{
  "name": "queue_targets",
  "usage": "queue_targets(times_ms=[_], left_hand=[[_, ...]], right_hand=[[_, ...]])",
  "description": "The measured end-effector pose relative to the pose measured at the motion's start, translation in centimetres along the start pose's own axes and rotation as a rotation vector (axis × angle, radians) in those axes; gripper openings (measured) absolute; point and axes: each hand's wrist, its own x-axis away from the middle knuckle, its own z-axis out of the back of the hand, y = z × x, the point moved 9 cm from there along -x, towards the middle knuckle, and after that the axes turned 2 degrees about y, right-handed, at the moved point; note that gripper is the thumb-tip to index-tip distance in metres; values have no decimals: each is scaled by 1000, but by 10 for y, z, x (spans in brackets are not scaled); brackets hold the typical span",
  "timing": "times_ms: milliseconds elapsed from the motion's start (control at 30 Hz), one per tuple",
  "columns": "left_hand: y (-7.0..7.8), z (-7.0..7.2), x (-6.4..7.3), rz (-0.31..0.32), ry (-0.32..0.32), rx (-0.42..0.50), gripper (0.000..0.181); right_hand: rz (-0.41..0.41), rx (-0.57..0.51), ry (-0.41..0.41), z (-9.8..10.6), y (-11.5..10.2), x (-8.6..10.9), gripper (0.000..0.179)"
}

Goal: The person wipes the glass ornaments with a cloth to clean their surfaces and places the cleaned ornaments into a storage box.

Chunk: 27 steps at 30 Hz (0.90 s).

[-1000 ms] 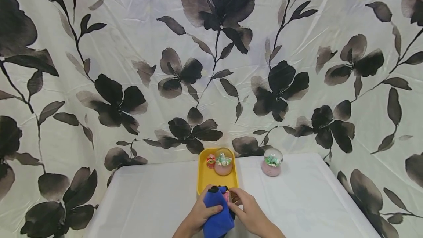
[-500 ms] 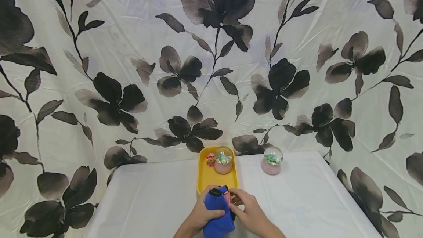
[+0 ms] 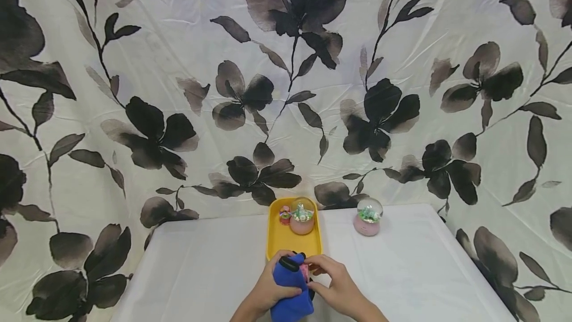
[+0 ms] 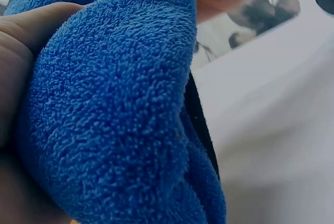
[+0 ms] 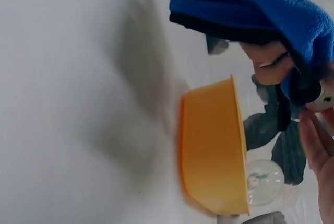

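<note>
In the head view my left hand point(image 3: 267, 284) grips a blue terry cloth point(image 3: 290, 302) with black edging, folded over in the fingers. A small pink figurine point(image 3: 305, 272) shows at the cloth's right side, mostly covered. My right hand point(image 3: 337, 284) pinches it between thumb and fingers from the right. The left wrist view is filled by the bunched cloth point(image 4: 115, 98), with part of the left hand point(image 4: 13, 72) at its edge. In the right wrist view, a pale bit of the figurine point(image 5: 325, 100) with a dark dot appears beside the right fingertips point(image 5: 311, 135).
Just beyond the hands lies a yellow tray point(image 3: 283, 245) on the white-covered table point(image 3: 201, 267). It holds a pink-based snow globe point(image 3: 302, 220) and a small red-and-pink figurine point(image 3: 285, 215). Another snow globe point(image 3: 368, 217) stands to the right. A floral cloth point(image 3: 268, 88) hangs behind.
The blue cloth and the left hand have shifted slightly left, and the cloth's black-edged fold has turned. The right fingers have moved a little on the pink figurine. Tray and globes stay put.
</note>
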Motion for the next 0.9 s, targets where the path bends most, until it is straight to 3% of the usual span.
queue_targets(times_ms=[233,400,467,533,733,800,900], left_hand=[[6,-1,-5,-7,-29,-92,65],[-6,0,2,-38,-65,-21,64],[-13,1,9,-35,-82,18,63],[-18,1,13,-27,-96,35,62],[-15,-1,7,-38,-87,-23,62],[-11,-1,4,-63,-80,-38,62],[-8,0,2,-70,-77,-37,61]], right_hand=[[-64,62,-67,4,2,-5,36],[122,202,-98,-6,-14,1,49],[161,204,-128,-15,-17,4,49],[129,180,-162,-21,-12,7,44],[-152,43,-196,-17,14,5,43],[-159,30,-185,-14,13,2,46],[-64,61,-145,-11,4,-2,49]])
